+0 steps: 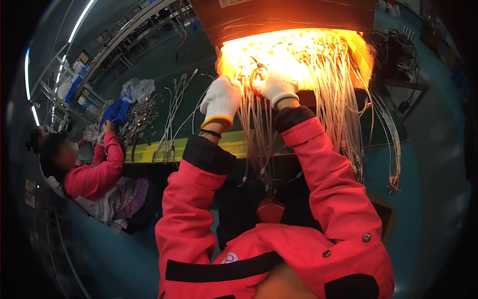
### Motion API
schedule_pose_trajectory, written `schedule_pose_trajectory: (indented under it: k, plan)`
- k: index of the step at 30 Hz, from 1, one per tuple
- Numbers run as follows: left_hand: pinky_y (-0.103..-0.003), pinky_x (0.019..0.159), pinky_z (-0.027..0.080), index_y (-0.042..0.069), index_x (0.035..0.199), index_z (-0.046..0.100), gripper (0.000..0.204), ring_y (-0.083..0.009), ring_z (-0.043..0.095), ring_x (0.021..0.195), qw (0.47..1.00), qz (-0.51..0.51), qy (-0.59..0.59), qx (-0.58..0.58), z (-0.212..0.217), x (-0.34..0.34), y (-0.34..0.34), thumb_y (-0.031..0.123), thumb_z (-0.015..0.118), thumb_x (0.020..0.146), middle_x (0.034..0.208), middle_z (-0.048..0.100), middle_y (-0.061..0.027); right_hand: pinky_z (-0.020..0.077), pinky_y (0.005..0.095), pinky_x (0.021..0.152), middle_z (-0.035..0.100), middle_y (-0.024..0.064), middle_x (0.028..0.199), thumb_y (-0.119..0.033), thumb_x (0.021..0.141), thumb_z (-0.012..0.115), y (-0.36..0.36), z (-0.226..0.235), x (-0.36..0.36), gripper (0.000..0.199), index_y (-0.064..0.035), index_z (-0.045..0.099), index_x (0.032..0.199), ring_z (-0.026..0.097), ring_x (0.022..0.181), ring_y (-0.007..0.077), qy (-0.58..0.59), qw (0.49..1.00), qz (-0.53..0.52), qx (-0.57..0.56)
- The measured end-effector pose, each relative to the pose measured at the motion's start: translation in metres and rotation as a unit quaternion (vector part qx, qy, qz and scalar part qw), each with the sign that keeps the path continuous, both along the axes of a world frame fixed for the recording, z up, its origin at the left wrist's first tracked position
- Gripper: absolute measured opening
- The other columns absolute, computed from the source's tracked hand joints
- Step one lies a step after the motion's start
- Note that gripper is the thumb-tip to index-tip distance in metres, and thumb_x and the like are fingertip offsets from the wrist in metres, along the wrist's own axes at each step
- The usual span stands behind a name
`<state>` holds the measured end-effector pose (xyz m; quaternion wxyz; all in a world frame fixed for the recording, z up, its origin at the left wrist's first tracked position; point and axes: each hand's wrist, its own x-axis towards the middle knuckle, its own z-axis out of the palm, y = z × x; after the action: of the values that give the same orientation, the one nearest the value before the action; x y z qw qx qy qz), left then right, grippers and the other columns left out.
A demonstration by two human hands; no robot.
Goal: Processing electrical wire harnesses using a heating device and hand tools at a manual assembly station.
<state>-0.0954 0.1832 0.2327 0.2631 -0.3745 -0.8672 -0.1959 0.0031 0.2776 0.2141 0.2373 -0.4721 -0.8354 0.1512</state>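
Both my hands wear white knit gloves and work at the front of a brightly lit box [284, 17]. My left hand [221, 99] is closed at the box's left front corner; what its fingers hold, if anything, is hidden. Close by on the right, my right hand [280, 88] is wrapped round what look like red-handled pliers [255, 83], their dark tips pointing into the glow. Many thin clear-sheathed cables [331, 104] lie in the box and hang over its front edge, with several strands dangling below my hands. Glare washes out the detail around my fingertips.
Loose cables [174, 112] lie on the dark green bench at left, behind a yellow front edge [191, 147]. Farther left are a heap of small metal parts [139, 118], a blue bag [116, 110] and a seated co-worker [97, 174]. Dark equipment [398, 55] stands at right.
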Motion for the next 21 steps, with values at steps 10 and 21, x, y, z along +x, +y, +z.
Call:
schedule_pose_trajectory:
  k: [10, 21]
  plan:
    - [-0.03, 0.048, 0.049, 0.01, 0.093, 0.059, 0.018, -0.02, 0.063, 0.053, 0.962, -0.076, 0.263, 0.016, 0.071, -0.015, -0.009, 0.027, 0.054, 0.089, 0.076, 0.066, -0.0065, 0.0481, 0.0417, 0.074, 0.066, 0.0151, 0.097, -0.061, 0.078, 0.05, -0.01, 0.015, 0.009, 0.057, -0.0131, 0.065, 0.103, 0.064, 0.091, 0.0311, -0.058, 0.997, 0.035, -0.045]
    - [-0.024, 0.059, 0.051, 0.012, 0.105, 0.056, 0.021, -0.0145, 0.066, 0.068, 0.836, -0.435, 0.104, 0.319, 0.106, -0.059, -0.116, 0.012, 0.062, 0.085, 0.09, 0.066, -0.0097, 0.0461, 0.0413, 0.071, 0.064, 0.0156, 0.085, -0.054, 0.081, 0.053, 0.017, -0.005, 0.018, 0.053, -0.0037, 0.062, 0.093, 0.061, 0.081, 0.0323, 0.133, 0.99, 0.037, -0.016]
